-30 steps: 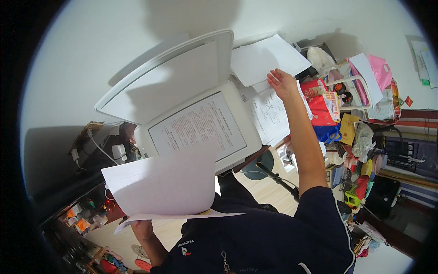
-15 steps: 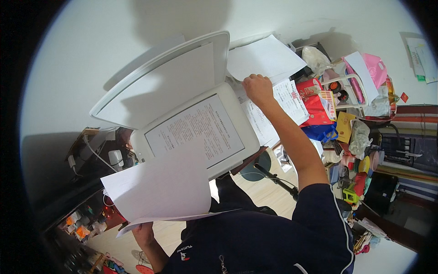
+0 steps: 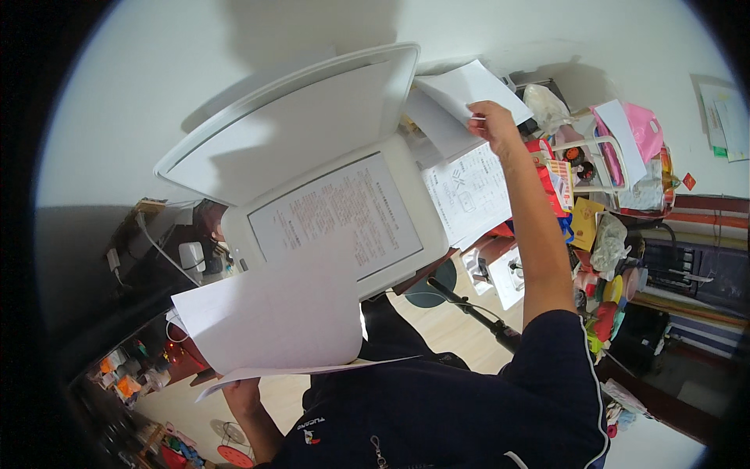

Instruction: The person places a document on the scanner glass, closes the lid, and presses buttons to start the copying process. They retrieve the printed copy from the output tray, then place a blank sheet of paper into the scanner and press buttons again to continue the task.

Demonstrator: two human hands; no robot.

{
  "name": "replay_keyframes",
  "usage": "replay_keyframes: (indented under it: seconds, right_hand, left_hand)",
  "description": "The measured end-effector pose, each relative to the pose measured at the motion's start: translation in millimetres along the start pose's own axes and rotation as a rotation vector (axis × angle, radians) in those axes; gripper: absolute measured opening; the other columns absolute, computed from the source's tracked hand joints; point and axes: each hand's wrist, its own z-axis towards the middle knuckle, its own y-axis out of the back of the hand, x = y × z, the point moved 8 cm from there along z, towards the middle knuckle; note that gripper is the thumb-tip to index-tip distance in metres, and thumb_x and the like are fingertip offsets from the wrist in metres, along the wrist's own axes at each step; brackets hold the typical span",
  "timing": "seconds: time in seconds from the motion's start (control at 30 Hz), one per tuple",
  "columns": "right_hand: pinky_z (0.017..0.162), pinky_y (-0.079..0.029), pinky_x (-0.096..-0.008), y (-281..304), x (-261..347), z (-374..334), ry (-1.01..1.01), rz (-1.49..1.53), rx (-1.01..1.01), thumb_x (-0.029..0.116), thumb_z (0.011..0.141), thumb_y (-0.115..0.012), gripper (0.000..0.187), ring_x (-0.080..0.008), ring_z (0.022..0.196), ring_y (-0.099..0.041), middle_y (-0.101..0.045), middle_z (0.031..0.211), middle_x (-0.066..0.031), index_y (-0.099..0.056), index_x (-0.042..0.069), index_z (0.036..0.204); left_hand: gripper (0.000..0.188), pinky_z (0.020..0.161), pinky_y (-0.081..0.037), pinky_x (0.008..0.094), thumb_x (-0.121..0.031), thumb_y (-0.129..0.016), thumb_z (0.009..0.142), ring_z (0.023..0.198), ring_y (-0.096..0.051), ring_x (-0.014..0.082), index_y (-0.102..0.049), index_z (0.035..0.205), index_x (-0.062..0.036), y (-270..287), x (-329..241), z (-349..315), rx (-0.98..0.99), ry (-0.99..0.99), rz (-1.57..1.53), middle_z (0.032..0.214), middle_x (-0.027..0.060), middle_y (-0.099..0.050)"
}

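Note:
My left hand (image 3: 244, 397) is closed on the edge of large white paper sheets (image 3: 266, 316), which hang bent in front of the scanner and cover its near left corner. A white flatbed scanner (image 3: 426, 211) stands with its lid (image 3: 312, 117) raised. On its bed is a page of printed text (image 3: 336, 207), partly hidden by those sheets. Beyond the scanner's right side, my right hand (image 3: 496, 125) pinches the edge of another white sheet (image 3: 476, 86) and holds it curled up. Below it lie a pale sheet (image 3: 445, 125) and papers with print and line drawings (image 3: 469, 187).
Right of the papers are a red bag (image 3: 543, 152), a white rack (image 3: 598, 187), a pink bag (image 3: 642, 129) and clear plastic bags. A power strip with cables (image 3: 148, 207) is by the left wall. A black pole (image 3: 473, 316) rises between my body and the papers.
My right hand has moved right and slightly away from me, curling up the sheet's edge and uncovering more of the papers beneath. My left hand keeps its hold with little movement.

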Motion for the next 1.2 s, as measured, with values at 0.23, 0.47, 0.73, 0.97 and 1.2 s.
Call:
replay_keyframes:
  seconds: [0.23, 0.47, 0.73, 0.97, 1.2]
  right_hand:
    - [0.051, -0.052, -0.0250, 6.8, 17.0, 5.6, -0.016, -0.187, 0.065, 0.011, 0.072, -0.059, 0.011, -0.0180, 0.064, -0.062, -0.054, 0.074, -0.0075, -0.056, 0.001, 0.076]
    - [0.054, -0.053, -0.0255, -24.8, 7.9, -11.0, -0.083, -0.482, 0.233, 0.010, 0.070, -0.057, 0.012, -0.0195, 0.063, -0.064, -0.058, 0.072, -0.0088, -0.055, -0.001, 0.075]
    - [0.059, -0.051, -0.0219, -11.4, 30.0, 2.2, -0.075, -0.726, 0.221, 0.016, 0.069, -0.061, 0.019, -0.0132, 0.068, -0.064, -0.061, 0.077, -0.0046, -0.059, 0.001, 0.081]
    - [0.062, -0.052, -0.0202, 0.5, 68.3, 8.4, -0.036, -0.778, 0.194, 0.014, 0.072, -0.060, 0.011, -0.0105, 0.068, -0.063, -0.061, 0.077, -0.0032, -0.059, 0.005, 0.079]
    - [0.065, -0.053, -0.0225, 22.1, 85.2, 16.9, -0.057, -0.683, 0.114, 0.010, 0.071, -0.056, 0.006, -0.0133, 0.070, -0.064, -0.061, 0.075, -0.0048, -0.056, 0.004, 0.073]
  left_hand:
    - [0.049, 0.082, -0.044, 0.0310, 0.000, -0.066, 0.070, 0.094, -0.053, 0.0187, -0.046, 0.115, 0.0019, 8.5, 13.6, 0.5, -0.069, 0.026, 0.057, 0.106, 0.0089, -0.054]
    - [0.058, 0.088, -0.042, 0.0332, -0.005, -0.065, 0.074, 0.103, -0.051, 0.0215, -0.039, 0.125, 0.0018, 16.6, 26.3, 0.3, -0.022, 0.040, 0.168, 0.115, 0.0118, -0.052]
    - [0.055, 0.093, -0.039, 0.0361, -0.014, -0.060, 0.081, 0.109, -0.048, 0.0234, -0.036, 0.128, 0.0012, 25.3, 42.4, 0.6, -0.048, 0.111, 0.319, 0.121, 0.0135, -0.048]
    - [0.056, 0.092, -0.040, 0.0371, -0.016, -0.060, 0.080, 0.109, -0.049, 0.0247, -0.037, 0.127, 0.0019, 25.5, 46.3, -3.3, -0.055, 0.104, 0.199, 0.121, 0.0152, -0.049]
    - [0.057, 0.091, -0.040, 0.0372, -0.018, -0.062, 0.079, 0.107, -0.050, 0.0245, -0.039, 0.126, 0.0031, 24.2, 50.7, -8.1, -0.025, 0.086, 0.167, 0.119, 0.0162, -0.050]
